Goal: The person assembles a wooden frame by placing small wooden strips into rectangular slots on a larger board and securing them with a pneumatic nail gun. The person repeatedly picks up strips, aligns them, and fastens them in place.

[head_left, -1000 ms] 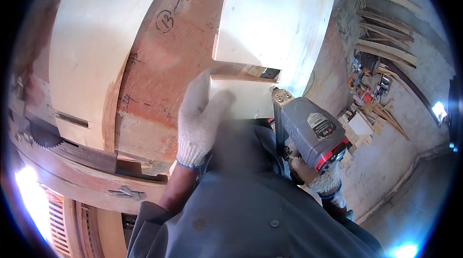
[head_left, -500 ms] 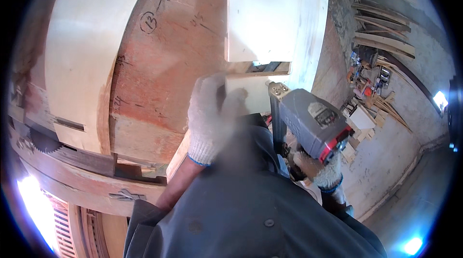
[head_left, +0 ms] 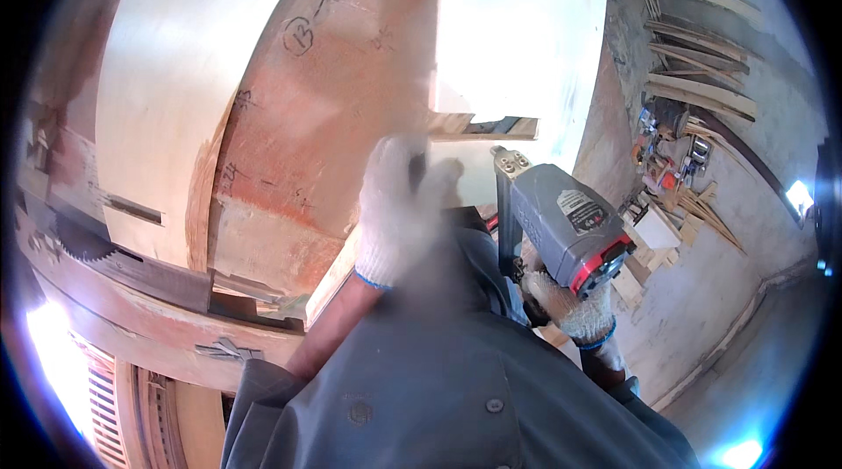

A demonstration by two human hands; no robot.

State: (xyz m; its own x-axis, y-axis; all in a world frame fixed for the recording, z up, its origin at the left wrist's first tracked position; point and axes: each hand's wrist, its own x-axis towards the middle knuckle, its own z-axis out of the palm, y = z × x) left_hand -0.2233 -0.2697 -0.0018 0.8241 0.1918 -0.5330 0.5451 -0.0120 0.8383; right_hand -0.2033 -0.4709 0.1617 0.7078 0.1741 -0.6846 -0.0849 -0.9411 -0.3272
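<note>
My right hand (head_left: 583, 307), in a white knitted glove with a blue cuff, is wrapped round the handle of a grey and red nail gun (head_left: 566, 210). The gun's metal nose points at the near end of a pale wooden panel (head_left: 522, 39). Beside that end is my left hand (head_left: 386, 214), gloved alike, over the reddish board with its thumb apart from its fingers. A blurred smear in the picture partly covers it, so what it touches is unclear. Between the panel's near edge and a pale crosspiece is a gap (head_left: 495, 127).
Another pale panel with a slot (head_left: 175, 92) lies on the reddish marked board (head_left: 333, 100). A toothed circular saw blade (head_left: 79, 241) stands at the left. Wood strips (head_left: 702, 92) lean at the right wall, above offcuts and small containers (head_left: 680, 162).
The panels and reddish board have shifted slightly to the right in the picture. My left hand has also shifted slightly right. My right hand keeps its grip on the nail gun.
</note>
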